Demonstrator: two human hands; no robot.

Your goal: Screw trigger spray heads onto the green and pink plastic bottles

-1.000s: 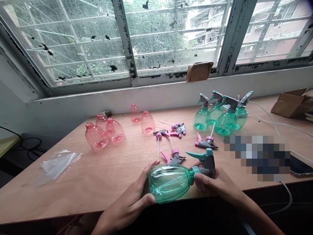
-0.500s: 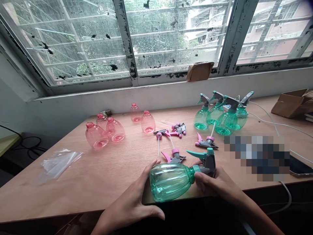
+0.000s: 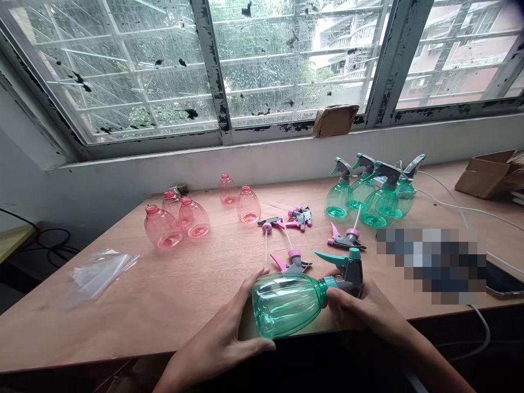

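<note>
A clear green spray bottle [image 3: 286, 305] lies on its side in the air at the table's front edge, its grey and teal trigger head [image 3: 350, 273] fitted on the neck and pointing right. Wrapped around its base end is my left hand [image 3: 223, 333], thumb along the lower side, fingertips partly hidden behind the bottle. My right hand [image 3: 368, 311] grips the collar and trigger head, thumb at the neck. Just behind the bottle, a pink and grey trigger head [image 3: 293, 262] lies on the table with its tube pointing away.
Several pink bottles [image 3: 162, 226] without heads stand at left and centre back. More pink trigger heads [image 3: 302, 217] lie mid-table. Several green spray bottles [image 3: 379, 204] stand at right. Clear plastic bags [image 3: 100, 275] lie at left. A cardboard box [image 3: 487, 174], white cables and a phone [image 3: 503, 281] are right.
My left thumb has closed in against the underside of the green spray bottle. The right hand keeps its grip on the neck end; the bottle has barely shifted.
</note>
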